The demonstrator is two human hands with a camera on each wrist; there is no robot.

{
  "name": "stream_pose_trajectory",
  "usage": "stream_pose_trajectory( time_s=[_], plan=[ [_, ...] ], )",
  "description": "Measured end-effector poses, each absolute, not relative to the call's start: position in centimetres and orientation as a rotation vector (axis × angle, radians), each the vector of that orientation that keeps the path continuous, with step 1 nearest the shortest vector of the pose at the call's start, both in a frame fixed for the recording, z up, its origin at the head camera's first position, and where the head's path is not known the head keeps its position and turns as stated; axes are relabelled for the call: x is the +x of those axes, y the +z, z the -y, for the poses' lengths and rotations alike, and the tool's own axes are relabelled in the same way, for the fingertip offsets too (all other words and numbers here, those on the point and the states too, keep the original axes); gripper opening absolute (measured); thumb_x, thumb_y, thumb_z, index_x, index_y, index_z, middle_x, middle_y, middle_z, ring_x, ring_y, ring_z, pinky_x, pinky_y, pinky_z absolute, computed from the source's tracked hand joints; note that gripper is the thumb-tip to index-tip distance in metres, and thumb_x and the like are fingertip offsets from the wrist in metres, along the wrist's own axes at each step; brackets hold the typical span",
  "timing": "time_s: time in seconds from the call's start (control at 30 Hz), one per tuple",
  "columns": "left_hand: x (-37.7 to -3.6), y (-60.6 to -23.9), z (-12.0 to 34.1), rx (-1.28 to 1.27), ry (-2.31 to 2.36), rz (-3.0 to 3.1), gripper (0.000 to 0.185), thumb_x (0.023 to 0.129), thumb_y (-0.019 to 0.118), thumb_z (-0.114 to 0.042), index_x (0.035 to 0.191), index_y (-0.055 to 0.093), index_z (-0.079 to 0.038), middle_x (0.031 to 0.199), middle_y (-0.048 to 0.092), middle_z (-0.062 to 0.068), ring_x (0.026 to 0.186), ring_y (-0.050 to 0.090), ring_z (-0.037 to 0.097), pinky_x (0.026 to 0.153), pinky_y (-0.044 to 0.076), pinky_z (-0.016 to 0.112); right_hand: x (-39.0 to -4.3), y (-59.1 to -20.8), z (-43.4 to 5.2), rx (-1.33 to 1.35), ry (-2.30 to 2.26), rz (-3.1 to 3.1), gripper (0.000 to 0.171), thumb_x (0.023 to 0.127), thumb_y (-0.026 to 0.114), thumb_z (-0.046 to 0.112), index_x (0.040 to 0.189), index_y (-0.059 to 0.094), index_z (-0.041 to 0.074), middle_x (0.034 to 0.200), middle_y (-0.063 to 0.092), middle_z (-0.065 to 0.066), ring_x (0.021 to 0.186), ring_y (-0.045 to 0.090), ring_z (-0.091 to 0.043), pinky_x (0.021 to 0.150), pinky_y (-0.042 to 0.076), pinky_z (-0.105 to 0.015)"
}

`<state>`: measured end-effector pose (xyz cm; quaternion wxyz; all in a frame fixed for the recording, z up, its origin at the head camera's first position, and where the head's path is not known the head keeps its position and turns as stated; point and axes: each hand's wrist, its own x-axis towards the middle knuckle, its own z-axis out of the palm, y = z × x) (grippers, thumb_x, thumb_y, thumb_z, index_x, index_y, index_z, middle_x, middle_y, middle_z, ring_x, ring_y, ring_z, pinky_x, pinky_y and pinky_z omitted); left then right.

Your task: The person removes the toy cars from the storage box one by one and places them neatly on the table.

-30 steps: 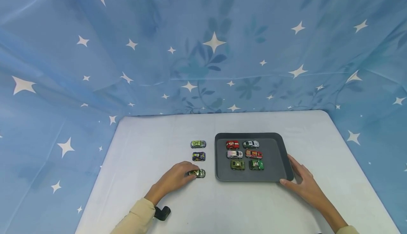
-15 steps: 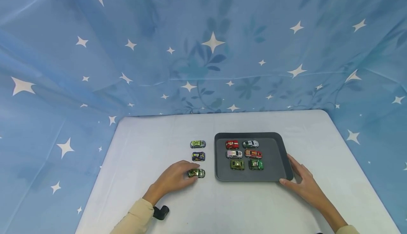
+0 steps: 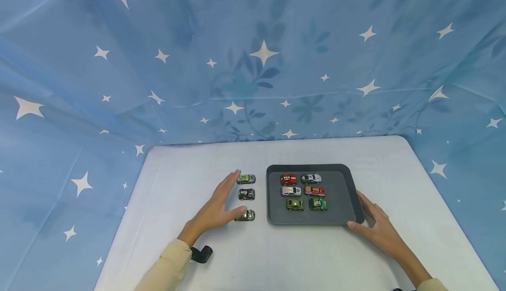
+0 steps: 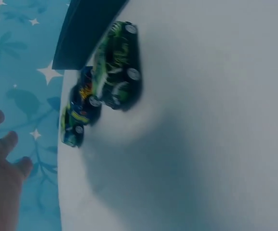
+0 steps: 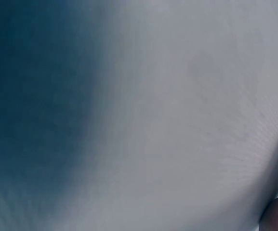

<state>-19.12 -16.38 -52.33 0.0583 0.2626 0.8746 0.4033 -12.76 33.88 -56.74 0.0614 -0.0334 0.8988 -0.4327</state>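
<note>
From the head view, the left hand lies with straight, spread fingers beside three toy cars in a column on the table; its thumb is at the nearest car. The right hand rests flat against the near right corner of the tray, which holds six cars. The left wrist view shows the nearest car by the tray's edge. The right wrist view shows blurred table only.

white table, starry blue backdrop
</note>
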Motion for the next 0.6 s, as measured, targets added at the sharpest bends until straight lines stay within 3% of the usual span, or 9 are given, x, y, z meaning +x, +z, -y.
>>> stream_pose_trajectory(
  time_s=[0.27,0.4,0.6],
  plan=[
    [-21.6,-50.7,14.0,0.781,1.297,-2.569,0.092,0.102,0.068,-0.051,0.174,0.015,-0.031,0.177,0.017,-0.005,0.162,0.02,0.026,0.122,0.025,0.067,-12.7,-56.9,-33.9,-0.11,-1.284,-2.737,0.103,0.093,0.084,0.031,0.173,0.022,0.016,0.161,0.038,-0.037,0.142,0.039,-0.064,0.108,0.024,-0.084],
    [-22.7,-50.1,12.3,0.824,1.318,-2.538,0.088,0.103,0.067,-0.052,0.173,0.014,-0.039,0.176,0.018,-0.011,0.161,0.022,0.02,0.124,0.027,0.063,-12.6,-56.9,-34.0,-0.114,-1.289,-2.735,0.102,0.093,0.083,0.031,0.173,0.021,0.015,0.162,0.035,-0.037,0.142,0.037,-0.065,0.117,0.011,-0.081],
    [-23.8,-49.7,9.6,0.894,1.337,-2.502,0.084,0.104,0.066,-0.05,0.173,0.021,-0.033,0.174,0.027,-0.009,0.159,0.027,0.019,0.122,0.031,0.061,-12.7,-56.8,-34.0,-0.099,-1.262,-2.743,0.102,0.094,0.082,0.034,0.173,0.021,0.014,0.163,0.035,-0.037,0.143,0.037,-0.065,0.118,0.011,-0.079]
  ],
)
